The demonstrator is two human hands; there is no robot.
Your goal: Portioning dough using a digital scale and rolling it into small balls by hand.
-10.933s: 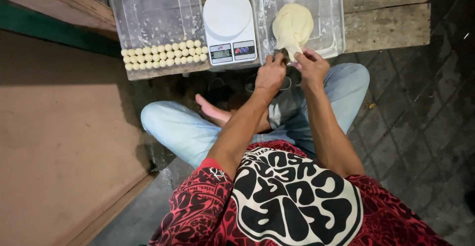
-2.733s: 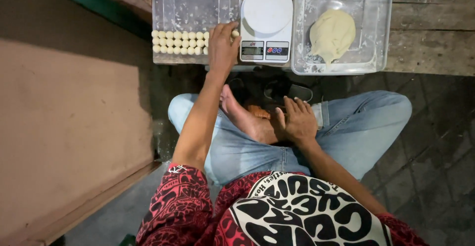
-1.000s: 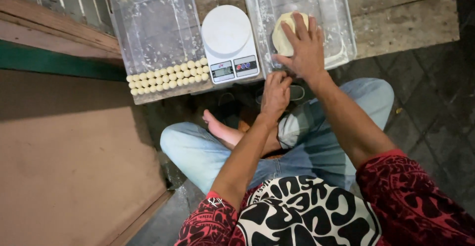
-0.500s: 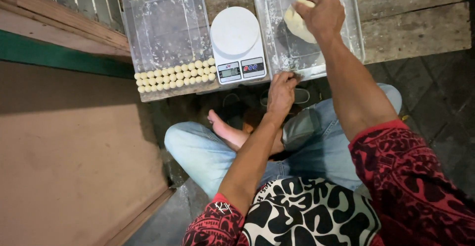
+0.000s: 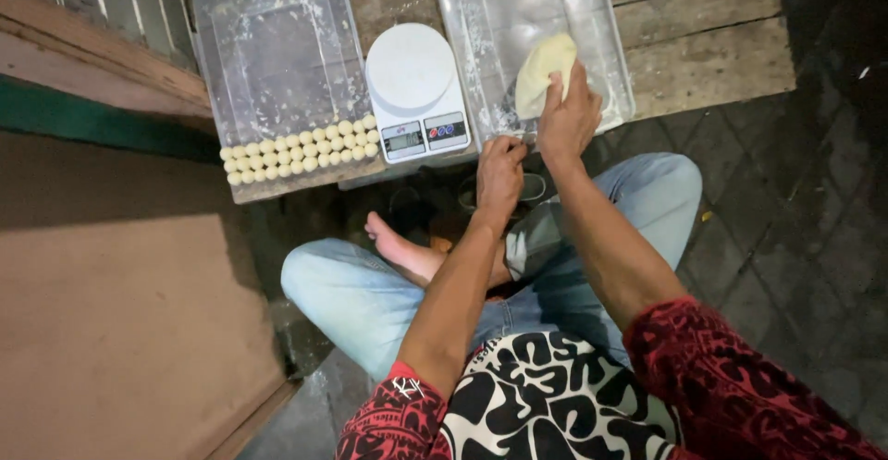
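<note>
Right hand (image 5: 569, 118) clamped on dough lump (image 5: 544, 70) at right tub's (image 5: 472, 16) near edge, left hand (image 5: 499, 169) curled at bench edge, grip unclear, scale (image 5: 412, 81) betw tubs.

The person wears a short-sleeved shirt (image 5: 546, 395). Its sleeves and shoulders are dark red with a dense black scribbled pattern. The chest panel is black, with bold white curved lettering-like shapes. A small white mark sits on the left sleeve (image 5: 398, 403) near its hem. Both forearms are bare below the sleeves, with no watch or band visible on them. Light blue denim jeans (image 5: 370, 294) cover both legs; the fabric looks faded and creased at the knees. One foot (image 5: 398, 243) is bare.
</note>
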